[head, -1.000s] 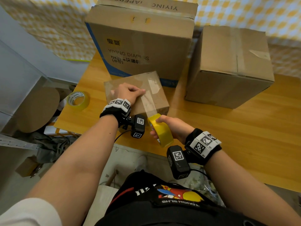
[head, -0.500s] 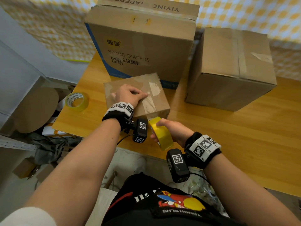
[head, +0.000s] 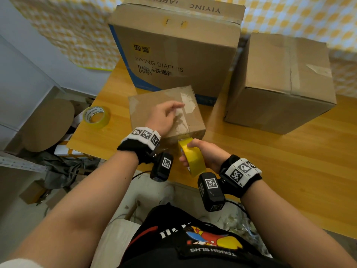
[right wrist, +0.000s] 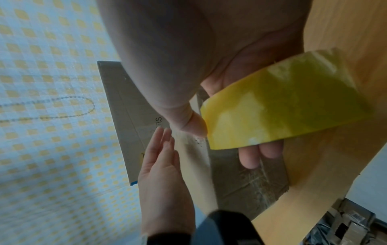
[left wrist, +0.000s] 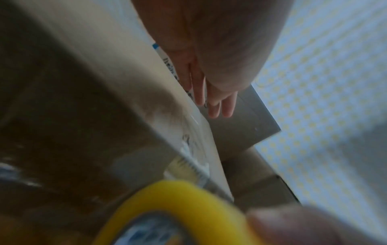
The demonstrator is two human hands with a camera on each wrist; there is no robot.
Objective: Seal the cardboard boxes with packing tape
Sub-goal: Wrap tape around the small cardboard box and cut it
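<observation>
A small cardboard box [head: 143,109] sits near the table's front edge, with clear tape running across its top and down its near face. My left hand [head: 166,115] lies on the box top with fingers straight, over the tape strip; in the left wrist view the fingers [left wrist: 217,101] stretch out flat. My right hand [head: 204,153] grips a yellow tape roll [head: 193,161] just below the box's near edge, thumb on the rim and fingers through the core. In the right wrist view the roll [right wrist: 282,112] is against the box's front face [right wrist: 247,174].
A large printed diaper box [head: 173,51] stands behind the small one and a plain brown box [head: 280,84] to its right. A second clear-yellow tape roll [head: 96,117] lies at the table's left edge. The wooden table [head: 289,161] extends right. Clutter lies on the floor at left.
My left hand went from curled on the box top to fingers straight, sliding along the tape. The right hand brought the yellow roll closer under the box's near edge.
</observation>
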